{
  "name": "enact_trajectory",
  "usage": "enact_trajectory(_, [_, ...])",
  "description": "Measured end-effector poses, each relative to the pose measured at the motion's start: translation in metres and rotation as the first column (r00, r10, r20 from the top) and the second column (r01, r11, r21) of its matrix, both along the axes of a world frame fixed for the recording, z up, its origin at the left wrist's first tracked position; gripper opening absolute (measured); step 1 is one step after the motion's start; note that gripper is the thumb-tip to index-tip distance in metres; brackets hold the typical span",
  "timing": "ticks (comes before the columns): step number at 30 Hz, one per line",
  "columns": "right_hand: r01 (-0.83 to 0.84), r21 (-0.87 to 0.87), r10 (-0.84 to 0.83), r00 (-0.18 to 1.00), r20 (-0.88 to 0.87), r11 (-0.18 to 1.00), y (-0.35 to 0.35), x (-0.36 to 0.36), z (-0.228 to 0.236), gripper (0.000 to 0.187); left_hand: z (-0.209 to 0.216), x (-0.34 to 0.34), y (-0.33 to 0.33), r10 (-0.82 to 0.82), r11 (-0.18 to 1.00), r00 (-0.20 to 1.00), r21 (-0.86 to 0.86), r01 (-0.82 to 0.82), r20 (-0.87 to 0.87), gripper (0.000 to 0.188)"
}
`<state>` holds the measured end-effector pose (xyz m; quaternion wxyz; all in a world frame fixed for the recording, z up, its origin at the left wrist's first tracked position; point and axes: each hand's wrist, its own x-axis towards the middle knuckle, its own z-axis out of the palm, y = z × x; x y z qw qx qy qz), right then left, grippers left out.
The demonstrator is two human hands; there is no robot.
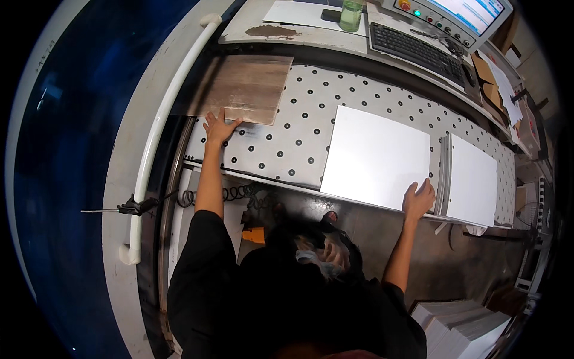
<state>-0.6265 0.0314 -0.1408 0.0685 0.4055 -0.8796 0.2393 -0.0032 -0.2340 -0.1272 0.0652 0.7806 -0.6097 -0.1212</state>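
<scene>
I had left hand (220, 130) splayed at far-left brown rectangular board (248, 87), right hand (420, 199) by white rectangular panel (376, 152), grip unclear.

Ok so the table (275, 158) is pale grey with black dots all over, the big sheet (376, 152) is plain white, and the panel (245, 87) is streaky brown. Black sleeves (200, 251), black keyboard (415, 54), green bottle (351, 18), white rail (142, 179).
</scene>
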Motion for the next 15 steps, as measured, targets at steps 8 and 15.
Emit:
enact_trajectory(8, [0.076, 0.096, -0.073, 0.997, -0.033, 0.992, -0.028, -0.004, 0.012, 0.065, 0.005, 0.033, -0.011, -0.012, 1.0, 0.999, -0.015, 0.011, -0.04, 0.116])
enact_trajectory(15, [0.002, 0.008, -0.001, 0.999, -0.037, 1.0, -0.041, 0.015, 0.002, 0.065, -0.028, -0.016, 0.029, -0.048, 0.887, 0.995, -0.454, 0.085, 0.092, 0.078])
